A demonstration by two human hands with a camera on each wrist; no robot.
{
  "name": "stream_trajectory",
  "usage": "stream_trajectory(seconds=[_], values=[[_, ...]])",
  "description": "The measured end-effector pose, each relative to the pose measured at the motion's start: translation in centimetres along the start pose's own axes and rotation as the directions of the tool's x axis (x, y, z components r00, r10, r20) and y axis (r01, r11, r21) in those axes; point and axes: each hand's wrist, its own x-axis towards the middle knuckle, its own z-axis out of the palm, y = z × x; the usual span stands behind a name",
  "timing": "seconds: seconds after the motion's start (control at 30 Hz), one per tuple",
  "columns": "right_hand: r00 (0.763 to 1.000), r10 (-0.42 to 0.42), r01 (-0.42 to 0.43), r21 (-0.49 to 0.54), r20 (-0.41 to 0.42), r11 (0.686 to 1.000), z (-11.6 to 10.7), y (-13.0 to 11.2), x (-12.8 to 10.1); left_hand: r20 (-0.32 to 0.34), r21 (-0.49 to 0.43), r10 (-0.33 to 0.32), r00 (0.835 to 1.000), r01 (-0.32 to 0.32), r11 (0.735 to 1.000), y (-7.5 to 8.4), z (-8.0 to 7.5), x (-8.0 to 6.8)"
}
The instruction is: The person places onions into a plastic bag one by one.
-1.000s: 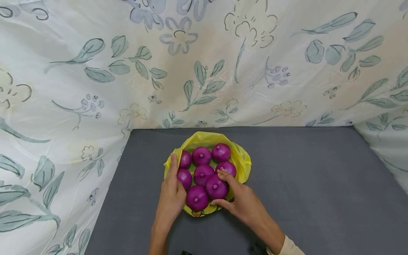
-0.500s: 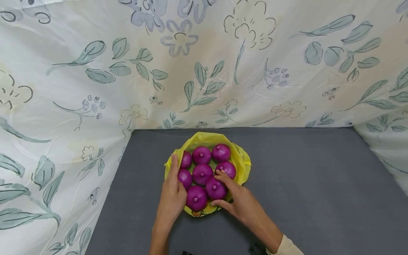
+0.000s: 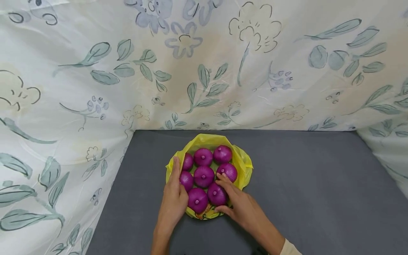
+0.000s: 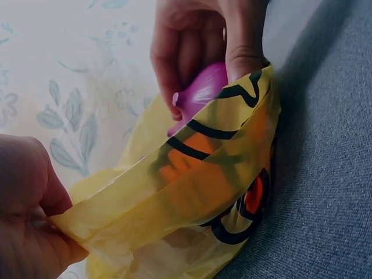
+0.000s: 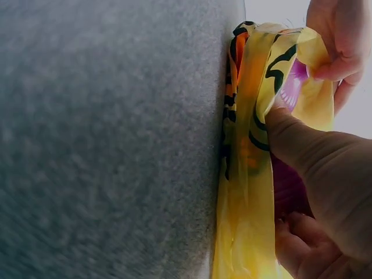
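Several purple onions fill an open yellow plastic bag (image 3: 244, 161) on the dark grey table. My left hand (image 3: 173, 200) pinches the bag's rim on its left side; the left wrist view shows that rim drawn out between thumb and fingers. Inside the bag, my right hand (image 3: 243, 210) curls its fingers and thumb round the front right onion (image 3: 217, 194). Its thumb (image 5: 290, 136) lies at the near rim in the right wrist view. Beside the held onion sits another front onion (image 3: 198, 200). The bag's front partly hides the onions in both wrist views.
Grey cloth-like surface (image 3: 302, 187) stretches on both sides of the bag. A floral curtain (image 3: 204, 71) hangs behind the table's back edge and along its left and right sides.
My right hand and the front right onion have shifted slightly toward me, baring more of the bag's printed front inside. My left hand keeps its hold on the rim.
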Motion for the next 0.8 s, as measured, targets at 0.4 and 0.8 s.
stream_trajectory(seconds=[0.4, 0.8], values=[[0.999, -0.023, 0.021, -0.030, -0.046, 0.999, -4.3, -0.7, 0.5, 0.040, -0.074, -0.024, 0.999, 0.027, 0.997, 0.8, 0.3, 0.4], [0.976, -0.004, -0.012, -0.070, -0.219, 0.997, -8.6, 0.1, 3.3, 0.055, -0.041, 0.008, 0.998, -0.006, 0.999, 1.7, -0.1, 1.1]])
